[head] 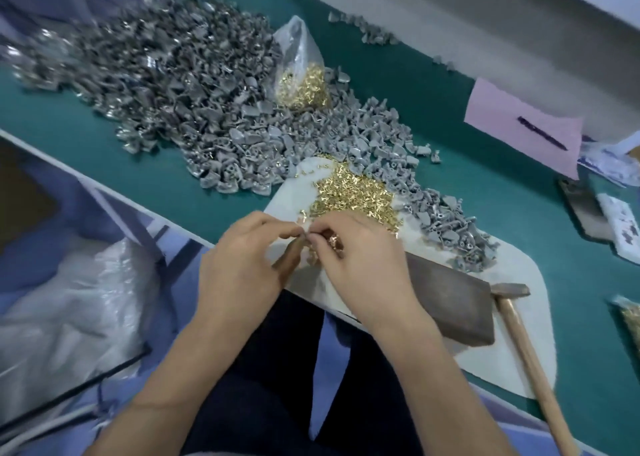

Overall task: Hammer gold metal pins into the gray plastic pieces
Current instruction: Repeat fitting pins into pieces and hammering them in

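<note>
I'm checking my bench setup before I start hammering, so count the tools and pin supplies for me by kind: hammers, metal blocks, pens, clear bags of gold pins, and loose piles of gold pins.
Hammers: 1, the hammer
Metal blocks: 1, the metal block
Pens: 1, the pen
Clear bags of gold pins: 1, the bag of pins
Loose piles of gold pins: 1, the pin pile
Total: 5

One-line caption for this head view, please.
Both hands, left hand and right hand, pinch small parts beside loose gold pins; hammer lies unused.

Gold pins (pixel 353 192) heaped loose on white mat; gray plastic pieces (pixel 194 85) piled behind.
</note>
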`<action>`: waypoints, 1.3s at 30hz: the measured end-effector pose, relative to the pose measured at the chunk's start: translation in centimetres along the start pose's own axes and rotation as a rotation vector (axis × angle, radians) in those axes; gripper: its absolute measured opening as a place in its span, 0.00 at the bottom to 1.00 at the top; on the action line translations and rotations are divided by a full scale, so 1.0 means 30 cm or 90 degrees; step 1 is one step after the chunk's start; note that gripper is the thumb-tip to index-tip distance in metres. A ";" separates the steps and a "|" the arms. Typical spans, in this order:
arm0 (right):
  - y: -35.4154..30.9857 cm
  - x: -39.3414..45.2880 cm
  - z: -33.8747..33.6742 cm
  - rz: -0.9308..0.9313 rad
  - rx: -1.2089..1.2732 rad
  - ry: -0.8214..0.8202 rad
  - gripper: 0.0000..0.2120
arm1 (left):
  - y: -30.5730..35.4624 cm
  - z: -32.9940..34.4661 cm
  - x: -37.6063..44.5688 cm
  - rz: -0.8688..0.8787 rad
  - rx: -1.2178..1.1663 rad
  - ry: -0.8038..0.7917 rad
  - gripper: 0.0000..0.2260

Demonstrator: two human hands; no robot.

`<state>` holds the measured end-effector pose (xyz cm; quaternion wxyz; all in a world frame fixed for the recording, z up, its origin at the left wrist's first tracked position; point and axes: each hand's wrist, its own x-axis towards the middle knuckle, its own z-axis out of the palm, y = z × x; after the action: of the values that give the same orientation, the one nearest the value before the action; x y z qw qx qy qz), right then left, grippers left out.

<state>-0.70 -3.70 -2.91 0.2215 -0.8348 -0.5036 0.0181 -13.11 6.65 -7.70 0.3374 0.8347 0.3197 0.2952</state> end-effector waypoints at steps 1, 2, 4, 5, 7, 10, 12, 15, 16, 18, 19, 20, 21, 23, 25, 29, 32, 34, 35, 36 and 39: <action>-0.020 0.030 0.023 -0.009 0.005 -0.010 0.03 | -0.026 -0.020 0.008 -0.012 0.036 0.006 0.05; -0.039 0.057 0.045 -0.017 0.002 -0.018 0.03 | -0.049 -0.037 0.017 -0.023 0.066 0.009 0.05; -0.073 0.107 0.087 -0.035 -0.013 -0.032 0.03 | -0.086 -0.062 0.036 -0.037 0.109 0.010 0.06; -0.086 0.130 0.105 -0.038 -0.021 -0.038 0.03 | -0.099 -0.073 0.047 -0.039 0.127 0.011 0.06; -0.099 0.171 0.133 -0.036 -0.042 -0.050 0.03 | -0.121 -0.087 0.068 -0.040 0.159 0.008 0.06; -0.099 0.220 0.163 -0.026 -0.041 -0.062 0.04 | -0.137 -0.094 0.100 -0.051 0.208 0.002 0.07; -0.095 0.245 0.177 -0.015 -0.038 -0.057 0.04 | -0.142 -0.090 0.125 -0.058 0.221 0.008 0.07; -0.094 0.278 0.191 0.021 -0.048 -0.036 0.04 | -0.140 -0.080 0.164 -0.067 0.227 0.029 0.07; -0.096 0.289 0.195 0.035 -0.052 -0.029 0.04 | -0.139 -0.075 0.177 -0.071 0.227 0.037 0.07; -0.102 0.313 0.199 0.058 -0.067 -0.017 0.05 | -0.135 -0.064 0.204 -0.079 0.227 0.041 0.07; -0.104 0.323 0.198 0.062 -0.078 -0.016 0.05 | -0.132 -0.061 0.218 -0.084 0.227 0.039 0.07; -0.103 0.332 0.195 0.061 -0.084 -0.021 0.06 | -0.130 -0.059 0.233 -0.092 0.228 0.039 0.07; -0.098 0.337 0.188 0.057 -0.077 -0.029 0.06 | -0.130 -0.059 0.244 -0.102 0.233 0.040 0.06; -0.074 0.331 0.158 0.071 -0.019 -0.027 0.07 | -0.136 -0.064 0.252 -0.118 0.240 0.049 0.05; -0.034 0.308 0.114 0.115 0.018 0.001 0.07 | -0.143 -0.073 0.237 -0.116 0.218 0.063 0.03; 0.027 0.247 0.063 0.144 -0.050 -0.067 0.07 | -0.125 -0.072 0.180 -0.078 0.166 0.059 0.02; 0.010 0.225 0.067 0.139 -0.117 -0.092 0.14 | -0.097 -0.056 0.153 -0.071 0.129 0.034 0.02; -0.010 0.213 0.073 0.130 -0.160 -0.073 0.12 | -0.087 -0.046 0.139 -0.069 0.124 0.018 0.03; -0.016 0.205 0.076 0.126 -0.174 -0.065 0.10 | -0.084 -0.042 0.132 -0.065 0.123 0.016 0.03; -0.020 0.199 0.077 0.125 -0.184 -0.063 0.08 | -0.081 -0.038 0.127 -0.061 0.120 0.017 0.03; -0.023 0.188 0.075 0.130 -0.197 -0.070 0.08 | -0.068 -0.020 0.109 -0.043 0.119 0.000 0.02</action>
<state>0.93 2.16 -3.59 0.0598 -0.9036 -0.4241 0.0084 -12.19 10.45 -7.97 0.2679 0.8512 0.3739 0.2527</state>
